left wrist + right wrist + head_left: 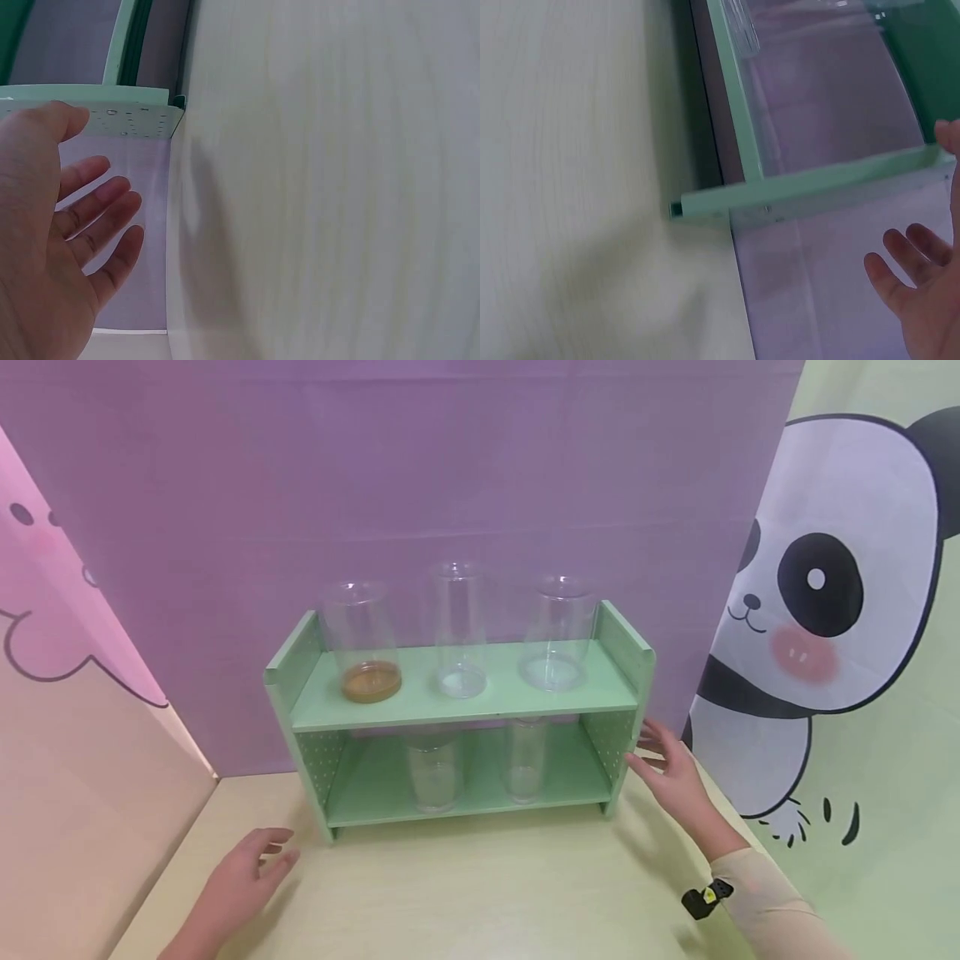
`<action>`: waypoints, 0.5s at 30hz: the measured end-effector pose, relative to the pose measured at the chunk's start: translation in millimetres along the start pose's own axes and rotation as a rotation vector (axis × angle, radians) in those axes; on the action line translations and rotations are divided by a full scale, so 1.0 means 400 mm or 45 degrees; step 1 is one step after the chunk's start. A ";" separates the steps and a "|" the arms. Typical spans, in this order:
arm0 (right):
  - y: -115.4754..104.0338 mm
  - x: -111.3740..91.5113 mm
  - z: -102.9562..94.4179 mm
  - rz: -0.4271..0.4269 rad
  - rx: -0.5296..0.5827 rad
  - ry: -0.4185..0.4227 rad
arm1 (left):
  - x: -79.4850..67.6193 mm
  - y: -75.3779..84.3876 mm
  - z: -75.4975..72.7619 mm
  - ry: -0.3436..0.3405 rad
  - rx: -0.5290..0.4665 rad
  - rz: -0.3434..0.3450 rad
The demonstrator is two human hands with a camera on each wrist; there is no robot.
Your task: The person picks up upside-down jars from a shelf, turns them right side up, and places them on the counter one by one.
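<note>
A pale green two-tier rack (465, 719) stands on the table. On its upper board are three clear containers: one with brown contents or a brown base (372, 682), a tall narrow one (461, 643) and a wider one (555, 672). Two more clear cups (435, 777) (526, 768) stand on the lower board. My left hand (243, 872), fingers spread and slightly bent, hovers off the rack's front left corner and holds nothing. At the right side panel (810, 187), my right hand (671, 777) has its thumb tip right at the edge, its loose fingers alongside; it grips nothing.
Light wooden table (465, 893) spreads out in front of the rack. Behind it hangs a purple cloth (465, 468). A panda picture (832, 610) covers the right wall, and a pink cartoon (45, 602) the left. A small black device (707, 897) is strapped at the right sleeve.
</note>
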State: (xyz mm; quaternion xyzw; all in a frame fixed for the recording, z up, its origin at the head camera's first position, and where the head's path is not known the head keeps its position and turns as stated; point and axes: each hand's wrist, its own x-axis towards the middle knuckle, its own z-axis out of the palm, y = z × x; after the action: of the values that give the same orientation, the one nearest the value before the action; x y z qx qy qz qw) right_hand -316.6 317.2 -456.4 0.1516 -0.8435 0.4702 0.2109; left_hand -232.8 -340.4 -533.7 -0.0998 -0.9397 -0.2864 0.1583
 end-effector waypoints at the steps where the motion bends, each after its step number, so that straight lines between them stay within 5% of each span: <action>1: -0.005 0.001 0.006 -0.004 0.007 0.011 | -0.001 0.001 0.001 0.009 -0.001 0.003; 8: -0.026 0.003 0.043 0.034 0.079 0.130 | -0.004 0.008 0.004 0.037 -0.009 0.015; 15: -0.027 -0.008 0.080 -0.063 0.062 0.270 | -0.005 0.011 0.005 0.025 -0.018 0.018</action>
State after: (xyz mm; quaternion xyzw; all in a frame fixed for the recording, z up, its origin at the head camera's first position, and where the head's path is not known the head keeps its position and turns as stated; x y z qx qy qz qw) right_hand -315.9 284.3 -465.2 0.1267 -0.8008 0.4987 0.3066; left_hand -230.3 -336.0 -533.6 -0.1046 -0.9353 -0.2928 0.1687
